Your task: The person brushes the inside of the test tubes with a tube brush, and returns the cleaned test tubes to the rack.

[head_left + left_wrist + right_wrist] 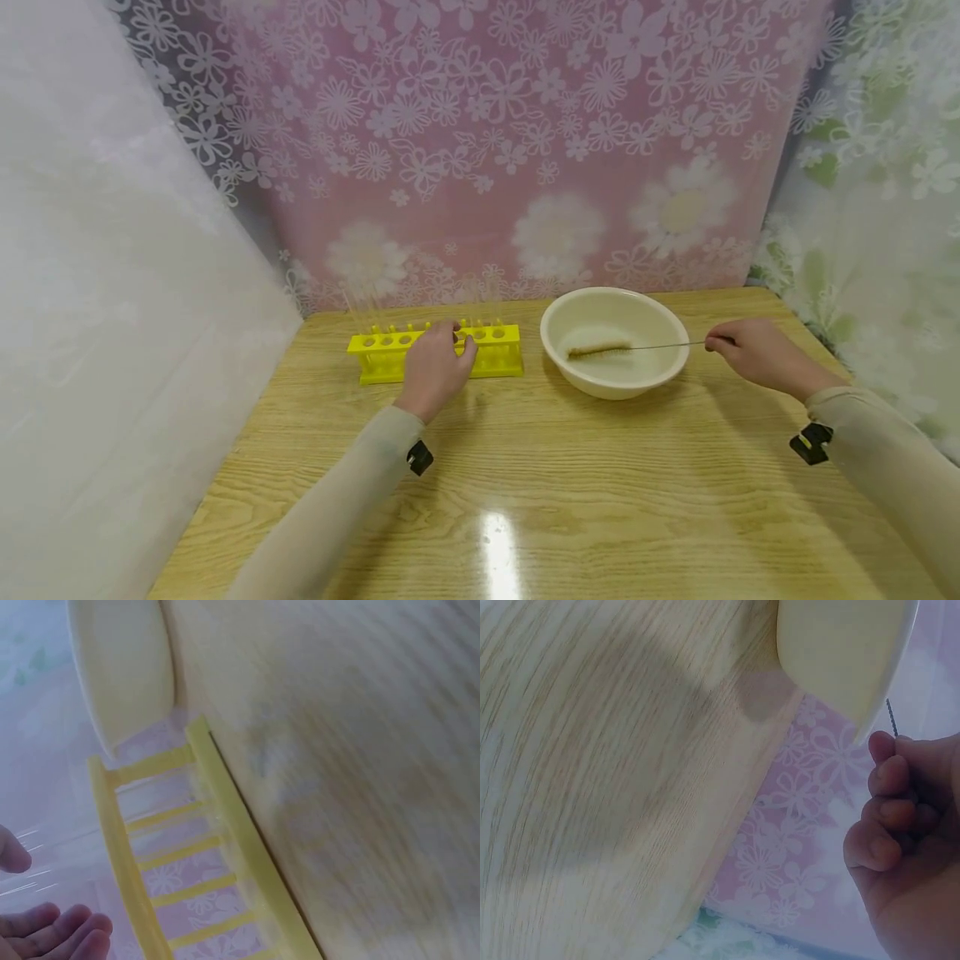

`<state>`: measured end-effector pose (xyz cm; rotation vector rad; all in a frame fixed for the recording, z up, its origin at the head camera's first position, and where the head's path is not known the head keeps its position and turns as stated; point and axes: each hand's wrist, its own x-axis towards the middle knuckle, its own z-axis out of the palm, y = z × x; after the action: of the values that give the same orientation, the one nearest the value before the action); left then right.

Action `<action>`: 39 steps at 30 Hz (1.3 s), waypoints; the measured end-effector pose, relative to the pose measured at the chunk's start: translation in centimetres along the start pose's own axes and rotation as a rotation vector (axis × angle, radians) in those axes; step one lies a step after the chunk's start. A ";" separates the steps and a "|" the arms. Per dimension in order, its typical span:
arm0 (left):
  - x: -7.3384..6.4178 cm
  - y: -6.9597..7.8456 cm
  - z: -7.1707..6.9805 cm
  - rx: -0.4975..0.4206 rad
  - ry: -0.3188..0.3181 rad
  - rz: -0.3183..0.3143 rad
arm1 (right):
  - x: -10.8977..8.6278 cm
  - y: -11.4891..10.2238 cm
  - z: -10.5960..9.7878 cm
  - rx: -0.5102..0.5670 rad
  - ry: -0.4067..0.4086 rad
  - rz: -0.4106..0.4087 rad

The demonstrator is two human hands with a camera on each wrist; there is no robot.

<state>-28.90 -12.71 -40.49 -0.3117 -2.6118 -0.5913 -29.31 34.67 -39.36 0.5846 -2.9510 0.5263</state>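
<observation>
My left hand (437, 367) is at the yellow test tube rack (498, 367), overlapping its middle in the head view. In the left wrist view its thumb and fingers (56, 930) are apart, with clear glass test tubes (56, 847) showing near them. More test tubes (365, 308) stand in the rack's left end. My right hand (761, 354) pinches the twisted wire handle of a test tube brush (600, 351) to the right of the cream bowl (615, 385). The brush's tan bristle head lies within the bowl, and its wire crosses the right rim.
The wooden table (570, 492) holds the rack at left and the bowl at right, near its back edge. Behind it hangs a pink flowered curtain (465, 167). A white sheet (135, 292) rises on the left, a green-and-white flowered one (885, 250) on the right.
</observation>
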 end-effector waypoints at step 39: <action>4.0 1.4 2.1 -0.544 0.002 -0.090 | -1.6 0.4 -0.3 0.331 -0.070 0.216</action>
<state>-32.73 -10.08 -39.89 -0.3562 -2.4283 -1.3320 -28.00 35.67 -39.41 0.3122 -3.0308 1.0498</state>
